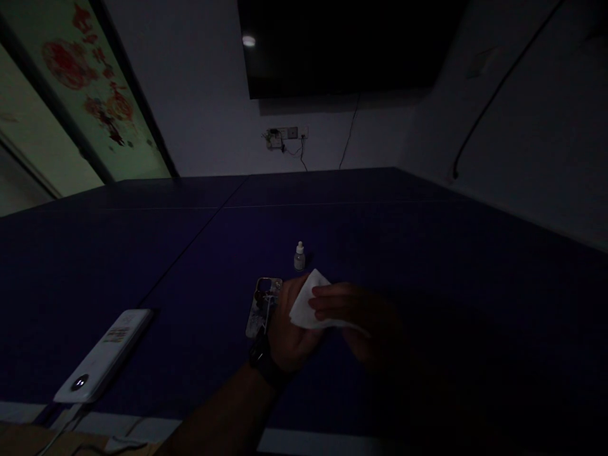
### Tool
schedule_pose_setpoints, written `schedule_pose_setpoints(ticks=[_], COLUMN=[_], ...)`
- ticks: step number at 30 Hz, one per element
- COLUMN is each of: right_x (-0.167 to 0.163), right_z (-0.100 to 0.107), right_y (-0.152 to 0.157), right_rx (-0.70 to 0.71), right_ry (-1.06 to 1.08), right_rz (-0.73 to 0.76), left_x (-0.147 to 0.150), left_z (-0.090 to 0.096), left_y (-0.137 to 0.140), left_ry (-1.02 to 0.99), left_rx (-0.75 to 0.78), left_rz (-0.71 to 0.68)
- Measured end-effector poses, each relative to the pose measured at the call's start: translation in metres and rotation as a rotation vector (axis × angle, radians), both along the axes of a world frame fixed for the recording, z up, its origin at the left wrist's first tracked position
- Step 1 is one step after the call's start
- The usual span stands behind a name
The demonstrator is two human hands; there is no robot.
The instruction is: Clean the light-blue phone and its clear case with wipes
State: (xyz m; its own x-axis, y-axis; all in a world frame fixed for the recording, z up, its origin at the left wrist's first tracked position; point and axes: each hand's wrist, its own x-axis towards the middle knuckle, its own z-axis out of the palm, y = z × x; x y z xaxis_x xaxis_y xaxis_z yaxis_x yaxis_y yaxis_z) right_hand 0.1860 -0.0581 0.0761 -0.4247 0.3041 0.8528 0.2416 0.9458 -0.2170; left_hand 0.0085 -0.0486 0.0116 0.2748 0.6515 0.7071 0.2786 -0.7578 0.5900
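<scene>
In the middle of the head view, a white cloth (308,305) is folded between my two hands. My right hand (358,310) holds it, fingers laid across its face; much of this hand is lost in shadow. My left hand (289,332), with a dark watch (263,356) on the wrist, is curled beside and partly behind the cloth. What its fingers grip, if anything, is hidden. A patterned phone case (259,316) with a camera cutout lies flat just left of my left hand. Beyond the hands, a small dropper bottle (299,258) with a white top stands upright.
A white power bank (107,354) with a lit display and a cable lies at the left on the dark blue table (190,266). Behind the table are a wall socket (287,133) with cords and a large dark screen (351,47). The room is dim.
</scene>
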Motion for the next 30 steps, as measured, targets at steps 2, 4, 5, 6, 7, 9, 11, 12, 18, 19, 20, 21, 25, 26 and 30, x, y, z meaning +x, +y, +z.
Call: schedule_pose_setpoints(ticks=[2,4,5,6,7,9,11,12,18,19,20,21,25,26,30], right_x=[-0.0008,-0.0016,-0.0014,-0.0007,0.0006,0.0037,0.0051,0.0048,0.0018,0.0026,0.0033,0.0038,0.0012,0.0006,0.0015], right_z=[-0.0022,-0.0038,-0.0041,-0.0041,-0.0039,-0.0034,-0.0030,-0.0028,-0.0001,0.0002,0.0003,0.0000,-0.0019,-0.0022,-0.0032], right_y=[0.0017,0.0026,0.0025,0.0023,0.0022,0.0024,0.0033,0.0037,0.0008,0.0008,0.0012,0.0019,0.0039,0.0037,0.0034], right_rx=[-0.028,-0.032,-0.032,-0.035,-0.037,-0.051,-0.062,-0.060,-0.030,-0.044,-0.058,-0.065,-0.019,-0.006,-0.012], right_ry=[0.014,-0.035,-0.066,-0.085,-0.081,-0.047,-0.022,-0.023,-0.065,-0.051,-0.032,-0.016,-0.085,-0.115,-0.098], right_rz=[-0.060,-0.053,-0.021,0.016,0.045,0.048,-0.017,-0.051,0.049,0.037,0.004,-0.041,-0.085,-0.047,0.053], left_x=[-0.0005,-0.0009,-0.0009,-0.0008,-0.0005,0.0005,0.0015,0.0018,0.0009,0.0012,0.0018,0.0027,0.0056,0.0058,0.0064], left_z=[-0.0007,-0.0026,-0.0033,-0.0037,-0.0036,-0.0027,-0.0026,-0.0032,-0.0044,-0.0030,-0.0016,-0.0005,-0.0016,-0.0023,-0.0008], left_y=[-0.0024,-0.0043,-0.0047,-0.0047,-0.0044,-0.0031,-0.0021,-0.0018,-0.0021,-0.0024,-0.0029,-0.0035,-0.0061,-0.0065,-0.0061], left_ry=[-0.001,-0.028,-0.040,-0.044,-0.040,-0.025,-0.019,-0.022,-0.006,-0.003,-0.001,-0.005,-0.066,-0.082,-0.156], left_rx=[-0.034,-0.100,-0.119,-0.122,-0.112,-0.069,-0.044,-0.036,-0.053,-0.055,-0.060,-0.067,-0.129,-0.142,-0.232], left_rz=[-0.004,0.003,0.006,0.004,-0.003,-0.018,-0.021,-0.018,-0.012,-0.018,-0.025,-0.031,-0.005,-0.010,-0.044])
